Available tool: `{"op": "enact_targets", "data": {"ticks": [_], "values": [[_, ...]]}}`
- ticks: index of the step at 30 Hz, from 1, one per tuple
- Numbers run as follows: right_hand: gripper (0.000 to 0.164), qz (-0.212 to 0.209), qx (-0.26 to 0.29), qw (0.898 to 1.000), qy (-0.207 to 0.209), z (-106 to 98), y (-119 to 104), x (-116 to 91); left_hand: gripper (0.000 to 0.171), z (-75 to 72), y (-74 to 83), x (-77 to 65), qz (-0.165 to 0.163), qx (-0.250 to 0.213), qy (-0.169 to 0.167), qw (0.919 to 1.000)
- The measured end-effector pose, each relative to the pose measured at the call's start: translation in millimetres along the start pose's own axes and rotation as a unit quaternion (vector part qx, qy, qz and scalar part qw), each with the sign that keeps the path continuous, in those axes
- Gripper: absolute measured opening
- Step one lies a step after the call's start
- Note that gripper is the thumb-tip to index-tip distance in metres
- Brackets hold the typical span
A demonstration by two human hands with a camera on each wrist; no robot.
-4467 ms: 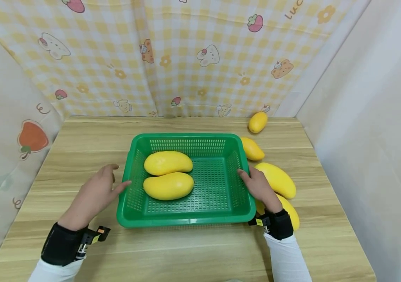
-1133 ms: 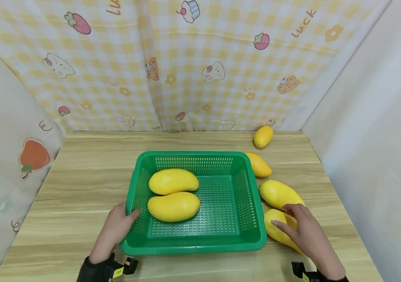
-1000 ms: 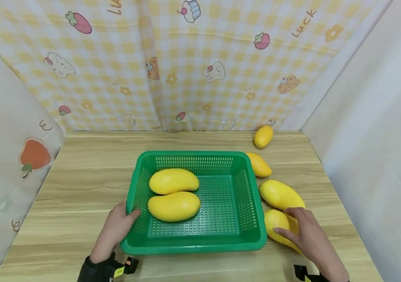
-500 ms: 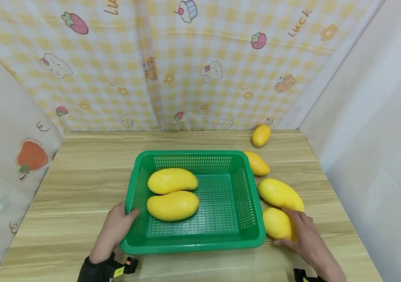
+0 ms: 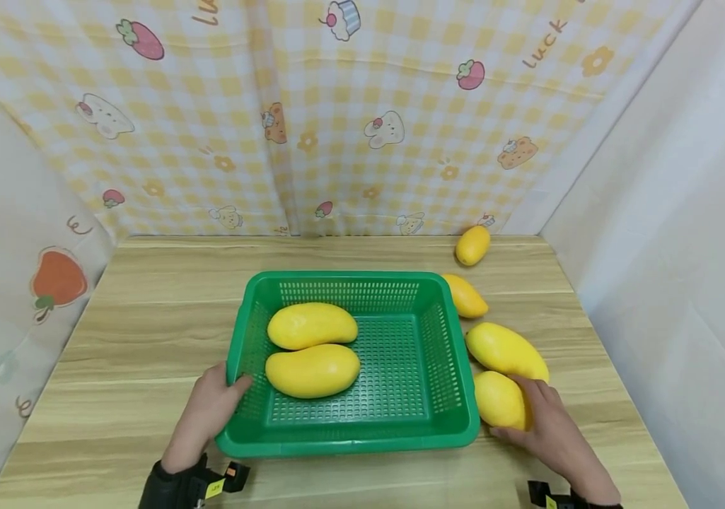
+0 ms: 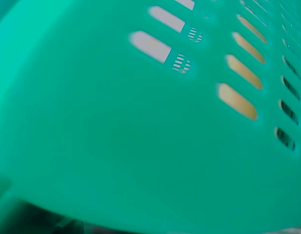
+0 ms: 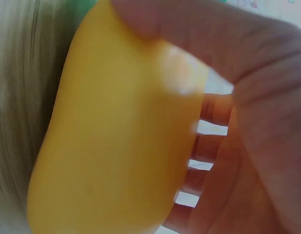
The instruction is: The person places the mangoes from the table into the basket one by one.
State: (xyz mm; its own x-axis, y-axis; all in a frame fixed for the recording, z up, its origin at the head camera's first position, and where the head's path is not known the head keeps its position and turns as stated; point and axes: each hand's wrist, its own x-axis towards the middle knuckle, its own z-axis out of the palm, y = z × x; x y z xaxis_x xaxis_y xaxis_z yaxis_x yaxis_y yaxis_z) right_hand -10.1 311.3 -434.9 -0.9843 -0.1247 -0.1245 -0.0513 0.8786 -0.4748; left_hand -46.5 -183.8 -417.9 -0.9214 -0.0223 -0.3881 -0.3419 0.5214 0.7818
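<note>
Two mangoes [image 5: 312, 372] side by side in a green basket [image 5: 349, 447]

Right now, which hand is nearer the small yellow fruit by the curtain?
Right. The right hand grips a larger fruit in front of the small fruit; the left hand grips the basket's left side, farther off.

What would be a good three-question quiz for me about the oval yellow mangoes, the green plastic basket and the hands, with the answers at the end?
1. How many oval yellow mangoes lie inside the rectangular green plastic basket?
2. True or false: the left hand grips the side of the basket.
3. What does the right hand hold?
A) a mango inside the basket
B) a mango outside the basket
C) the basket

Key: 1. Two. 2. True. 3. B.
</note>
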Motion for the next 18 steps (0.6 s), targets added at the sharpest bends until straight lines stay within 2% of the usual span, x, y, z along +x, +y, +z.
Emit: {"op": "enact_targets", "data": {"ticks": [8, 18], "values": [[0.087, -0.024, -0.009, 0.999, 0.04, -11, -3, -1, 0.031, 0.3, -0.4, -0.1, 0.003, 0.003, 0.001, 1.0], [0.085, -0.082, -0.026, 0.991, 0.099, -31, -17, 8, 0.03, 0.7, -2.2, -0.9, 0.007, -0.008, 0.001, 0.9999]]}}
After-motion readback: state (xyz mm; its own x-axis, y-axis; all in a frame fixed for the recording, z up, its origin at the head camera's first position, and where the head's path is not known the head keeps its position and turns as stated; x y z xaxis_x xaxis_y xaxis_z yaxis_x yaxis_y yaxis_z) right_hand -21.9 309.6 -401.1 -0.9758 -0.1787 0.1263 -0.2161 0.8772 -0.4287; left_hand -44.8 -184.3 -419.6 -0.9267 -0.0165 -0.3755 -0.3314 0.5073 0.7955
